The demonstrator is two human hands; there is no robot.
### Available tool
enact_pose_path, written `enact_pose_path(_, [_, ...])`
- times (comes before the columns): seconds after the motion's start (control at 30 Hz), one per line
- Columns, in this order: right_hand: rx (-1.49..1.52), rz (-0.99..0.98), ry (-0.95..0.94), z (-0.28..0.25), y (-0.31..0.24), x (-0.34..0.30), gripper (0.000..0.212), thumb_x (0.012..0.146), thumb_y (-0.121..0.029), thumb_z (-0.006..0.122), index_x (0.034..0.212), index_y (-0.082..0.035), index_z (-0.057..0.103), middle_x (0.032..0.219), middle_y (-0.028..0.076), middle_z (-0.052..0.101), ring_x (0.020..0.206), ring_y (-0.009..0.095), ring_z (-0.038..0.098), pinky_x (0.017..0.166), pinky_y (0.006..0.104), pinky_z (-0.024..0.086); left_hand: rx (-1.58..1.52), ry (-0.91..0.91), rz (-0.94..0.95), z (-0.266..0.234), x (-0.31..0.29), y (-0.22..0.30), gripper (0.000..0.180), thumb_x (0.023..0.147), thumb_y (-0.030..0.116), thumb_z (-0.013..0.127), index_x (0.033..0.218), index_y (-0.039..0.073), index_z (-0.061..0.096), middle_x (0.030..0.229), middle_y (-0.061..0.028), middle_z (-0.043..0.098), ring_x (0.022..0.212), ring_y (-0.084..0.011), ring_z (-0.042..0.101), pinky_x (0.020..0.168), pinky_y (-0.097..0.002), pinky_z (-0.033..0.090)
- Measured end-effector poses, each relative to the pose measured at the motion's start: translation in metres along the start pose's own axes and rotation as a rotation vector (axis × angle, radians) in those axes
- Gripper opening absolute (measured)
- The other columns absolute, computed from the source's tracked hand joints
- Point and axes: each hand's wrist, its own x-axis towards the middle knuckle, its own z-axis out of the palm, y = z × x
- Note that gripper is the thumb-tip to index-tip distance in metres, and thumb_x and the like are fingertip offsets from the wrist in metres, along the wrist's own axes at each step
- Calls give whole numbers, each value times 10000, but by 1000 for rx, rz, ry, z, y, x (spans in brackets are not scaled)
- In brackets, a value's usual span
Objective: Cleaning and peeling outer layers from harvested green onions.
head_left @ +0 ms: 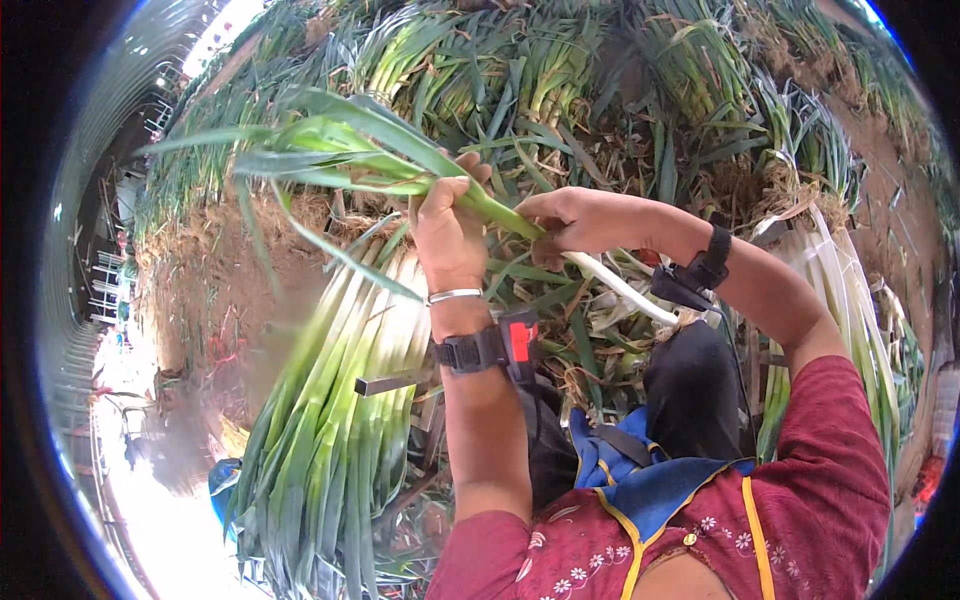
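Note:
A long leek [622, 288] runs slantwise in front of me, its white shank at lower right and its green leaves fanning out to upper left. My left hand [446, 215] is closed around the leaf end, a metal bangle and a strapped device on that wrist. Further down, my right hand [572, 220] pinches the leek where green turns to white. The root end rests close to my knee. Beside my left forearm lies a large pile of leeks [345, 350] with bright white shanks and dark green tops.
A metal bar [392, 383] juts out by the pile. More pale-shanked leeks [845, 300] lie to my right. Bundles of leeks with roots [550, 75] cover the ground ahead. Loose leaves and peelings [590, 340] litter the space before my knees. Bare soil [235, 270] shows at left.

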Motion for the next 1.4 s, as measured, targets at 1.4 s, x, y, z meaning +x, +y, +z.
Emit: enact_pose_path(1.4, [-596,-141,1263,-142,71,-264,321,888,-171,621,1169,-24,576,995,66,635,954,145,618,719,213,515,-392,280,-238,-120,85,11,197,884,125,517,955,10,659,919,-112,684,844,-245,624,745,-392,489])
